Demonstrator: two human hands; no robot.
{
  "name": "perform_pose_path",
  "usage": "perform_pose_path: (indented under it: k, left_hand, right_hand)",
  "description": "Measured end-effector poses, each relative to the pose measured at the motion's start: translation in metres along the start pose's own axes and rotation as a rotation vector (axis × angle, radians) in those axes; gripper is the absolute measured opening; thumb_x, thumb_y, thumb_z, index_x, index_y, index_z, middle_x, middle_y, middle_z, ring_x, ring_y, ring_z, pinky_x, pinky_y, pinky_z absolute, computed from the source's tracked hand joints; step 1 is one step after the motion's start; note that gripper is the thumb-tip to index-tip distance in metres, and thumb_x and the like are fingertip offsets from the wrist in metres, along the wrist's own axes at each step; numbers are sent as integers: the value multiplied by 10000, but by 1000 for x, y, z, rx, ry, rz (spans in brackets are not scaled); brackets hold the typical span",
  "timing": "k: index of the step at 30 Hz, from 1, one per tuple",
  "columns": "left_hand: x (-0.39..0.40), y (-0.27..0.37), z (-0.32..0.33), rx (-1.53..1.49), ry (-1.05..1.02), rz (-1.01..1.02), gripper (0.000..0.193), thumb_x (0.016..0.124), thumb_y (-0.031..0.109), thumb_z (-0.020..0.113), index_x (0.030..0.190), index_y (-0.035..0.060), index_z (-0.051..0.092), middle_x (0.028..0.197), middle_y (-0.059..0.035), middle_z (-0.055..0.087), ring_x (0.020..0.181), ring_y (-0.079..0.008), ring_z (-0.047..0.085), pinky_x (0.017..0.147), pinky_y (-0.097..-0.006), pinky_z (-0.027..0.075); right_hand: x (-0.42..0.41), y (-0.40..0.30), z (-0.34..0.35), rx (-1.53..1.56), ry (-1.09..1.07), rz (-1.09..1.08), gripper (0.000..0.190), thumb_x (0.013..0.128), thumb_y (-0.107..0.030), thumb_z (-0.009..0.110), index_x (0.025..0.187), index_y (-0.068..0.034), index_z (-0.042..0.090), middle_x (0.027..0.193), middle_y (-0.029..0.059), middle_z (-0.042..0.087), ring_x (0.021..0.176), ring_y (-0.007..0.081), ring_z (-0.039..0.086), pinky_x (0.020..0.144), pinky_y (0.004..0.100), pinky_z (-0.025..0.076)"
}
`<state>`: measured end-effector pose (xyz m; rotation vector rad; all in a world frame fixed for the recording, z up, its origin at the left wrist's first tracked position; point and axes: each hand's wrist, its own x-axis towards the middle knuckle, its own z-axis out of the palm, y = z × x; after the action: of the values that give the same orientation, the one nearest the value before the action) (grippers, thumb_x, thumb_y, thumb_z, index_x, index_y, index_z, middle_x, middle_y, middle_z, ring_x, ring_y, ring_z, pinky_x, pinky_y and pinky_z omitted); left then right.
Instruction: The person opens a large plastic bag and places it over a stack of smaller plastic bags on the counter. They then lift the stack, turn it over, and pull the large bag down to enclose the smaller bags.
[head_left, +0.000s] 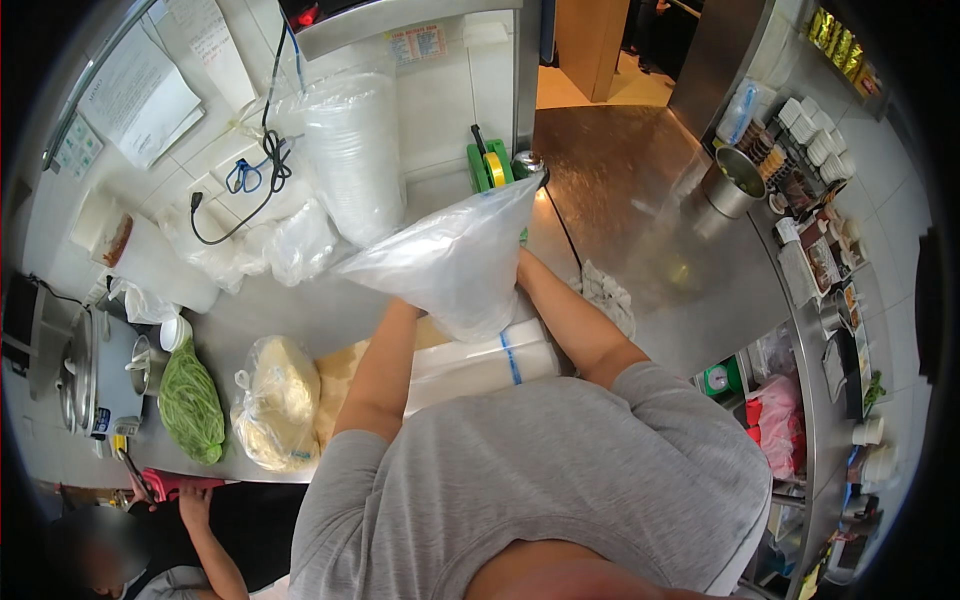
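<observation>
A clear plastic bag (454, 262) is raised and spread wide in front of me, above the steel counter (315, 315). My left forearm reaches to its near lower edge, where the bag hides my left hand. On the other side, only a small part of my right hand (523, 268) shows against the bag's right edge; its fingers are hidden. Beneath the bag, close to my body, lies a bundle of flat plastic bags (465, 371) with a blue strip across it. It rests on a brown sheet (337, 386) that looks like cardboard.
Left are a knotted bag of pale yellow food (277, 405) and bagged green vegetables (191, 405). Stacked plastic containers (352, 150) and a green tape dispenser (489, 165) stand behind. Right are a cloth (609, 300) and a steel pot (735, 180). Another person's hand (196, 506) is lower left.
</observation>
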<state>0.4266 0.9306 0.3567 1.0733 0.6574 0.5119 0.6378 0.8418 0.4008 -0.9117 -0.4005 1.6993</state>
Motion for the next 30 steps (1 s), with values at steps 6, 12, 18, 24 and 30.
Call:
perform_pose_path:
  k: [6, 12, 18, 24, 30]
  left_hand:
    - [7, 5, 7, 10, -55, 56, 465, 915, 216, 535, 1341, 57, 434, 1295, -130, 513, 1174, -247, 490, 987, -369, 414]
    - [6, -4, -6, 7, -67, 144, 471, 917, 211, 533, 1349, 56, 425, 1313, -130, 499, 1190, -247, 477, 1001, -371, 404]
    - [21, -9, 1, 281, -44, 198, 539, 891, 195, 577, 1370, 40, 385, 1409, -128, 391, 1256, -226, 405, 1006, -355, 378]
    - [36, -7, 14, 415, 22, 263, 535, 896, 208, 571, 1368, 38, 386, 1402, -126, 398, 1244, -227, 415, 1007, -356, 378]
    - [21, -10, -6, 561, 77, 307, 531, 901, 222, 566, 1366, 37, 387, 1395, -123, 405, 1232, -229, 426, 1008, -357, 378]
  right_hand:
    - [67, 27, -71, -806, 116, -732, 367, 885, -272, 577, 1137, -5, 588, 1080, 155, 637, 978, 218, 610, 850, 338, 494]
    - [-1, 2, -16, -528, 35, -325, 453, 827, -224, 650, 1216, -16, 543, 1136, 114, 610, 1048, 179, 566, 882, 319, 468]
    - [9, 1, -36, -479, -85, -173, 442, 837, -191, 631, 1238, -30, 537, 1103, 120, 629, 1001, 178, 598, 875, 308, 482]
    - [35, 1, -24, -214, -108, -88, 373, 844, -189, 621, 1184, -40, 581, 1046, 120, 651, 963, 171, 614, 815, 309, 504]
    - [39, 3, -16, -423, -53, -196, 355, 850, -193, 615, 1168, -39, 588, 1027, 114, 653, 946, 170, 617, 808, 307, 503]
